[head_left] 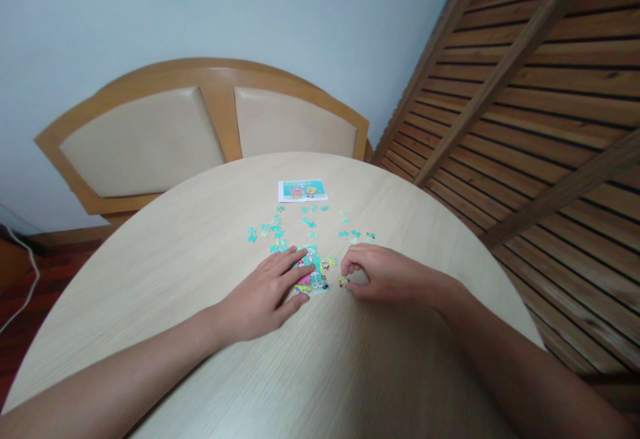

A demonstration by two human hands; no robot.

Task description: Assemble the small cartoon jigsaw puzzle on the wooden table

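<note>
My left hand [273,287] lies flat with its fingers spread, resting over the left part of a partly joined jigsaw puzzle [316,277]. The joined part shows cartoon figures on a turquoise ground, and my fingers hide some of it. Just right of it, my right hand [380,272] is curled, thumb and forefinger bent towards each other at a small yellow puzzle piece [343,282]. That piece sits at the fingertips, apart from the joined part; how firmly it is held is hard to see.
Several loose turquoise pieces [277,232] lie beyond my left hand, with others [355,233] beyond my right. A reference picture card [303,191] lies farther back on the round wooden table [200,225]. A padded headboard-like panel [210,112] and wooden slats [525,112] stand behind.
</note>
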